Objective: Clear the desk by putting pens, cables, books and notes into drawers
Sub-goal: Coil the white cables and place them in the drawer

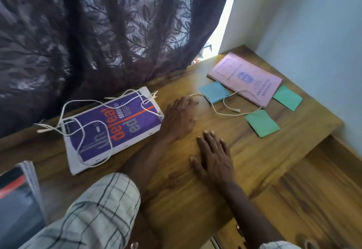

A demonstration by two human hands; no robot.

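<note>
From my remote seat, the dark leaf-patterned curtain (98, 33) fills the view from nine o'clock round to twelve, and a pale wall (313, 23) takes up the two o'clock corner. Below them the wooden desk (195, 190) runs from eight o'clock up to three.

On the desk, a purple book (133, 123) lies flat at nine o'clock from centre, close to the curtain. A pink booklet (246, 78) lies flat at two o'clock, near the wall. A dark book (13, 199) with an orange stripe shows partly at seven o'clock, cut off by the edge of the view.

I see a checked sleeve (98, 209) at six o'clock. The left hand (179, 120) lies palm down just at the purple book's three o'clock edge, its fingers close together and reaching toward one o'clock. Their tips meet the end of a white cable (231, 114), but I cannot tell whether they pinch it. The right hand (214, 160) rests flat on bare wood at five o'clock from the left hand, with its fingers straight and slightly spread, holding nothing.

That cable loops across the pink booklet's near corner. A second white cable (83, 133) sprawls tangled over the purple book and off its far side.

Three notes lie around the pink booklet: a blue note (214, 92) at its eight o'clock, a green note (262, 123) at six and another green note (287, 97) at four.
</note>
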